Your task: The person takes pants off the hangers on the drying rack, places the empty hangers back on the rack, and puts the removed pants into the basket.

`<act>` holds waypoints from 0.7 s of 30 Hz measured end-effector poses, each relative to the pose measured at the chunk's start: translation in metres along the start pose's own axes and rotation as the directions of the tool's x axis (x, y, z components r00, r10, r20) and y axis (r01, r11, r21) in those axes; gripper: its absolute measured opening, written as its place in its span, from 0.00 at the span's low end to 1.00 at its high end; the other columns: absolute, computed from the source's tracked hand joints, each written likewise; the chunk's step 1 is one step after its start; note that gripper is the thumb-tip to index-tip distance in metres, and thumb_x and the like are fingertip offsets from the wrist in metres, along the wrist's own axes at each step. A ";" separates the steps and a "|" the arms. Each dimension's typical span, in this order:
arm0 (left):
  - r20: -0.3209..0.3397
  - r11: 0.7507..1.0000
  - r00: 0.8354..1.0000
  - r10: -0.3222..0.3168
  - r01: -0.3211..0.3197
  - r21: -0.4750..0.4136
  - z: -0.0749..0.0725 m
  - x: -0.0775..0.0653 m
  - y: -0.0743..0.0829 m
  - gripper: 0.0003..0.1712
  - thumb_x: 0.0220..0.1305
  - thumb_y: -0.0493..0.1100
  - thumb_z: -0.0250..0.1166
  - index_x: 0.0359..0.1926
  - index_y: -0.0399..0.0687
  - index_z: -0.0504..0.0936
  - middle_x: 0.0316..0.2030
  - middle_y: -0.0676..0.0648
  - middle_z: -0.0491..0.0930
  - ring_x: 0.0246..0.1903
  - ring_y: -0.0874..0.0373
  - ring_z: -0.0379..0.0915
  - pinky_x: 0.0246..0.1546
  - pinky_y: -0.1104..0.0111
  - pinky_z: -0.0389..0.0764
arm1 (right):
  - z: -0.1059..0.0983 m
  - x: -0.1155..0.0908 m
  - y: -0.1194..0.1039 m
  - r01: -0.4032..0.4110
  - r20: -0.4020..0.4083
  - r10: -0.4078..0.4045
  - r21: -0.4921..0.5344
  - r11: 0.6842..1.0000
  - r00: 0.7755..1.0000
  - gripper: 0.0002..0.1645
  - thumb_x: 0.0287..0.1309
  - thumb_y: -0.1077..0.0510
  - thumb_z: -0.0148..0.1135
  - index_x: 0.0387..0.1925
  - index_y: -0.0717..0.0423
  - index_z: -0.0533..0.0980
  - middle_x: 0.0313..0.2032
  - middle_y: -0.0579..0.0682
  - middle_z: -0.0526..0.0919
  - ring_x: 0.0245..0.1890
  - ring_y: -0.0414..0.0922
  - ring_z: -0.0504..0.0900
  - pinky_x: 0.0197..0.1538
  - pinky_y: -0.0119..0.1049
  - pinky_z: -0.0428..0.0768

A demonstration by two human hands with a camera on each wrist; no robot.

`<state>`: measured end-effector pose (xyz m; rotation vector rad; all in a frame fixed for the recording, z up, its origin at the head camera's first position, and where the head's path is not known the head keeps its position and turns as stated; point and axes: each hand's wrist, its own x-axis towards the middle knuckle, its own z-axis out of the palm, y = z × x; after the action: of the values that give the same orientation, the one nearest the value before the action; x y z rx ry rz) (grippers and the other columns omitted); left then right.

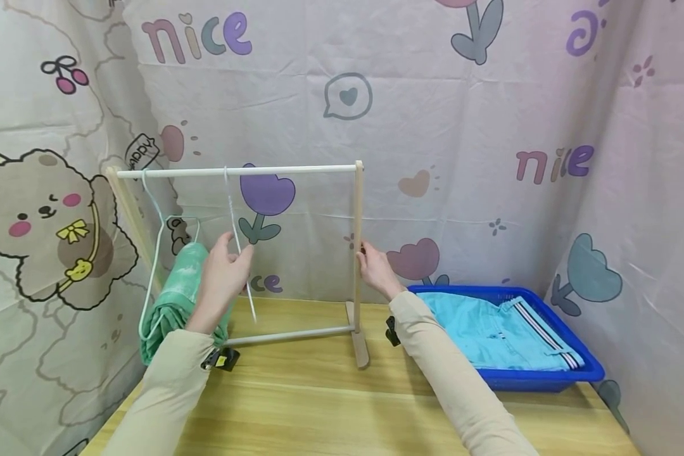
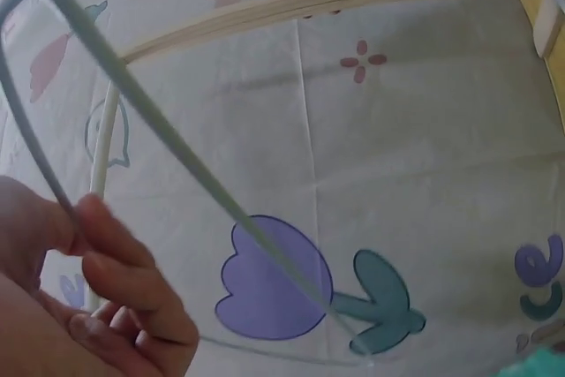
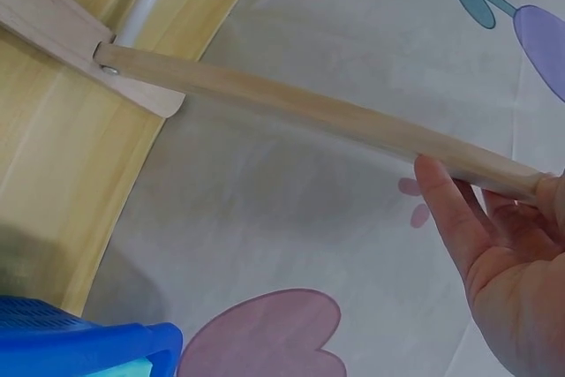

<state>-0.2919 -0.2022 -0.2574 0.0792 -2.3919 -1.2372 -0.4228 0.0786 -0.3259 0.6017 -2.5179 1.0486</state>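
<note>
My left hand (image 1: 225, 272) is at a thin white clothes hanger (image 1: 231, 206), its fingers curled about one side of the wire. The hanger hangs from the top rail (image 1: 291, 170) of a small wooden clothes rack and is seen nearly edge-on in the head view. In the left wrist view the hanger (image 2: 177, 156) slants across, one side running into the hand. My right hand (image 1: 379, 269) grips the rack's right upright post (image 3: 309, 108), some fingers partly hidden by it. Left of my left hand, a green folded cloth (image 1: 185, 278) hangs on another hanger (image 1: 155, 253).
A blue plastic basket (image 1: 538, 383) stands on the right of the wooden table (image 1: 330, 411), holding folded light-blue clothing (image 1: 473, 320) with a striped band. The rack's foot (image 1: 360, 348) and lower bar (image 1: 296, 335) are low at the table's back. A printed curtain (image 1: 296, 76) hangs behind.
</note>
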 end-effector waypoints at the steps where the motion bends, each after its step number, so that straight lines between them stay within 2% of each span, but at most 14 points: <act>1: 0.020 1.000 1.000 0.007 -0.007 0.018 -0.002 -0.002 -0.001 0.40 0.72 0.55 0.48 0.77 0.44 0.48 0.27 0.42 0.83 0.17 0.56 0.76 0.24 0.65 0.76 | 0.000 0.000 0.000 0.000 -0.002 0.000 0.003 1.000 1.000 0.21 0.77 0.58 0.40 0.64 0.63 0.67 0.45 0.61 0.81 0.34 0.49 0.80 0.35 0.38 0.81; 4: 0.084 0.997 0.996 0.034 -0.040 0.070 -0.010 -0.010 -0.003 0.41 0.73 0.56 0.48 0.77 0.40 0.46 0.23 0.44 0.80 0.17 0.55 0.76 0.27 0.64 0.75 | 0.001 0.000 -0.001 0.002 -0.009 -0.002 -0.003 1.000 1.000 0.21 0.77 0.58 0.40 0.64 0.63 0.67 0.45 0.61 0.81 0.34 0.50 0.81 0.36 0.39 0.81; 8: 0.128 0.984 0.987 0.093 -0.111 0.142 -0.022 -0.017 -0.004 0.38 0.73 0.57 0.49 0.73 0.37 0.57 0.22 0.48 0.76 0.18 0.56 0.74 0.23 0.65 0.73 | 0.000 0.000 -0.001 0.011 -0.016 -0.012 -0.020 1.000 1.000 0.21 0.77 0.58 0.41 0.64 0.64 0.67 0.47 0.62 0.81 0.37 0.51 0.82 0.39 0.41 0.82; 11: 0.128 0.971 0.982 0.136 -0.158 0.181 -0.032 -0.020 -0.005 0.32 0.73 0.55 0.51 0.67 0.37 0.67 0.22 0.48 0.73 0.18 0.58 0.70 0.19 0.66 0.70 | 0.000 -0.001 -0.001 0.016 -0.016 -0.017 -0.019 1.000 1.000 0.22 0.77 0.58 0.41 0.64 0.63 0.67 0.49 0.63 0.81 0.40 0.53 0.82 0.41 0.42 0.83; 15: 0.130 0.958 0.980 0.148 -0.175 0.226 -0.045 -0.023 -0.007 0.28 0.74 0.55 0.50 0.63 0.40 0.73 0.23 0.47 0.74 0.18 0.57 0.71 0.16 0.66 0.68 | 0.000 -0.001 0.000 0.020 -0.020 -0.020 -0.017 1.000 1.000 0.22 0.77 0.58 0.41 0.64 0.63 0.67 0.50 0.63 0.81 0.40 0.53 0.83 0.40 0.42 0.83; 18: 0.113 0.947 0.981 0.156 -0.181 0.265 -0.052 -0.026 -0.008 0.26 0.74 0.55 0.50 0.60 0.42 0.76 0.26 0.44 0.77 0.19 0.56 0.70 0.17 0.66 0.68 | 0.000 -0.001 0.000 0.024 -0.029 -0.025 -0.023 0.999 0.999 0.21 0.77 0.58 0.42 0.63 0.63 0.68 0.48 0.62 0.82 0.39 0.52 0.83 0.39 0.41 0.83; 21: 0.078 0.933 0.981 0.176 -0.192 0.304 -0.058 -0.030 -0.010 0.24 0.74 0.53 0.50 0.58 0.42 0.78 0.32 0.41 0.80 0.24 0.54 0.72 0.22 0.66 0.68 | 0.000 -0.001 -0.001 0.028 -0.025 -0.029 -0.023 0.999 0.999 0.20 0.77 0.58 0.42 0.62 0.64 0.68 0.47 0.62 0.82 0.37 0.52 0.82 0.38 0.41 0.83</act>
<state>-0.2426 -0.2444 -0.2469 -0.0797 -2.5512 -0.7800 -0.4217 0.0777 -0.3259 0.6121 -2.4890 1.0099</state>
